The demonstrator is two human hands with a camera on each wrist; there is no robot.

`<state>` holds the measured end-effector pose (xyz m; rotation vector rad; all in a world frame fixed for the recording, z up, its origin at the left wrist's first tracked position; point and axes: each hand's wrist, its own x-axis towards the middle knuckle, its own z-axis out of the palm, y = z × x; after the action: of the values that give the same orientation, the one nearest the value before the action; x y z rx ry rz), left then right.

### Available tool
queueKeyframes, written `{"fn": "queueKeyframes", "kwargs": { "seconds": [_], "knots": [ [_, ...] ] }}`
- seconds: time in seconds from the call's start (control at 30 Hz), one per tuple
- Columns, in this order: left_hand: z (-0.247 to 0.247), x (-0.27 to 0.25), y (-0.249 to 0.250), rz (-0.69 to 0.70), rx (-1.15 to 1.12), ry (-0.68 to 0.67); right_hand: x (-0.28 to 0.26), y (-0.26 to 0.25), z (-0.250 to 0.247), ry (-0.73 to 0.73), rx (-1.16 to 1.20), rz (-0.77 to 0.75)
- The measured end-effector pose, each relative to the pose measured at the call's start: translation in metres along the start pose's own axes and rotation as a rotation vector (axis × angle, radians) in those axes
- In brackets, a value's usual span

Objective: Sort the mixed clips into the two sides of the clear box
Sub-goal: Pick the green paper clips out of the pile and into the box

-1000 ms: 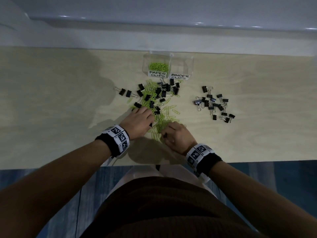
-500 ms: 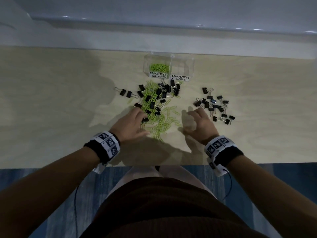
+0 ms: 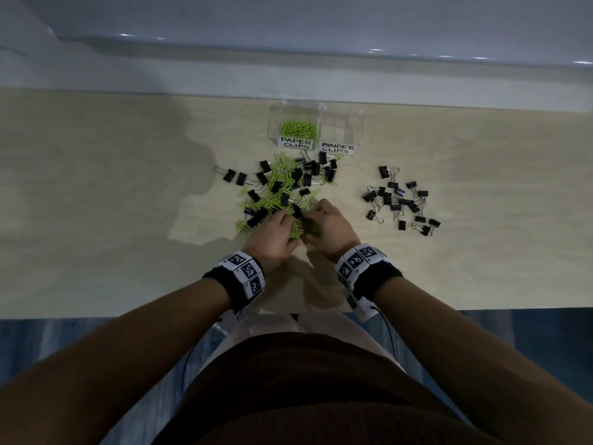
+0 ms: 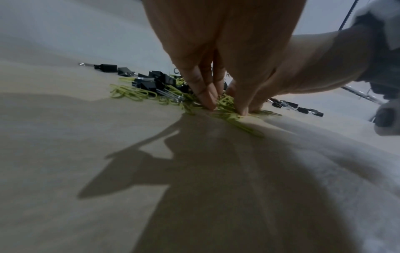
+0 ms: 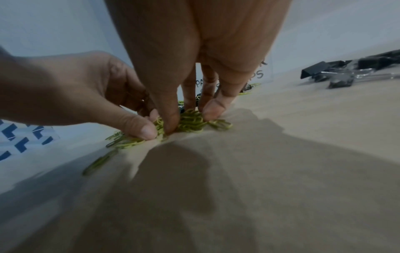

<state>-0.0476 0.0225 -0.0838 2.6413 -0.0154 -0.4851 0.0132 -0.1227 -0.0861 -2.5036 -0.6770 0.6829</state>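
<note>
Both hands meet at the near edge of a mixed pile, fingers curled down and raking a small bunch of green paper clips (image 3: 296,228) together between them. The left hand (image 3: 272,234) pinches at the bunch with thumb and fingertips; the right hand (image 3: 327,226) presses in from the other side, its fingertips (image 5: 213,107) on the table and closing on the same clips. Neither has lifted anything yet. Bunching them this way likely makes one handful to carry, rather than many single picks.

Beyond the hands lies the mixed pile (image 3: 285,184): green paper clips tangled with black binder clips, roughly twenty of the black ones; the green are too many and too tangled to count. Well to the right sits a separate heap of binder clips (image 3: 401,200), about twenty, apparently set aside already.

At the table's far edge stands the clear box (image 3: 356,130), one box with two sides. The left side, labelled PAPER CLIPS, holds a small heap of green clips (image 3: 298,128). The right side, labelled BINDER CLIPS, looks empty.
</note>
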Motion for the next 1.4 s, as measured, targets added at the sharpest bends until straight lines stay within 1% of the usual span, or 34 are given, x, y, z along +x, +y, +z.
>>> {"fn": "queueKeyframes", "kwargs": {
  "seconds": [0.1,0.23,0.33,0.4,0.47,0.53,0.6,0.7,0.8,0.9,1.0,1.07,1.17,1.23,1.3,1.4],
  "knots": [
    [-0.006,0.002,-0.001,0.006,-0.058,0.005,-0.002,0.008,-0.001,0.048,0.028,-0.046],
    [-0.014,0.006,-0.005,0.036,-0.108,-0.018,-0.003,0.022,-0.008,0.156,0.102,-0.021],
    [-0.016,0.009,-0.011,0.057,-0.157,-0.026,-0.003,0.032,-0.018,0.205,0.214,0.065],
    [-0.019,0.012,-0.014,0.054,-0.22,-0.018,0.0,0.034,-0.027,0.213,0.291,0.149],
    [-0.025,0.017,-0.012,0.04,-0.306,0.0,0.005,0.032,-0.04,0.227,0.364,0.198],
    [-0.038,0.024,-0.008,0.005,-0.421,0.045,0.015,0.025,-0.056,0.243,0.437,0.211],
    [-0.056,0.035,-0.003,-0.037,-0.518,0.123,0.03,0.015,-0.074,0.269,0.471,0.201],
    [-0.085,0.064,-0.002,-0.049,-0.555,0.261,0.064,-0.001,-0.097,0.333,0.472,0.208],
    [-0.109,0.1,-0.005,-0.103,-0.522,0.374,0.105,-0.015,-0.111,0.383,0.373,0.211],
    [-0.12,0.135,-0.006,-0.173,-0.43,0.43,0.141,-0.02,-0.111,0.394,0.172,0.204],
    [-0.121,0.158,-0.005,-0.26,-0.325,0.397,0.155,-0.024,-0.106,0.355,0.132,0.216],
    [-0.121,0.165,-0.005,-0.266,-0.327,0.384,0.154,-0.026,-0.104,0.357,0.132,0.18],
    [-0.119,0.159,-0.005,-0.181,-0.376,0.405,0.131,-0.024,-0.104,0.389,0.136,0.078],
    [-0.115,0.141,-0.005,-0.113,-0.394,0.414,0.105,-0.016,-0.099,0.373,0.129,0.008],
    [-0.105,0.111,-0.004,-0.068,-0.403,0.339,0.072,-0.003,-0.09,0.317,0.133,-0.038],
    [-0.078,0.056,-0.004,0.018,-0.331,0.085,0.028,0.017,-0.07,0.134,0.12,0.018]
  ]
}}
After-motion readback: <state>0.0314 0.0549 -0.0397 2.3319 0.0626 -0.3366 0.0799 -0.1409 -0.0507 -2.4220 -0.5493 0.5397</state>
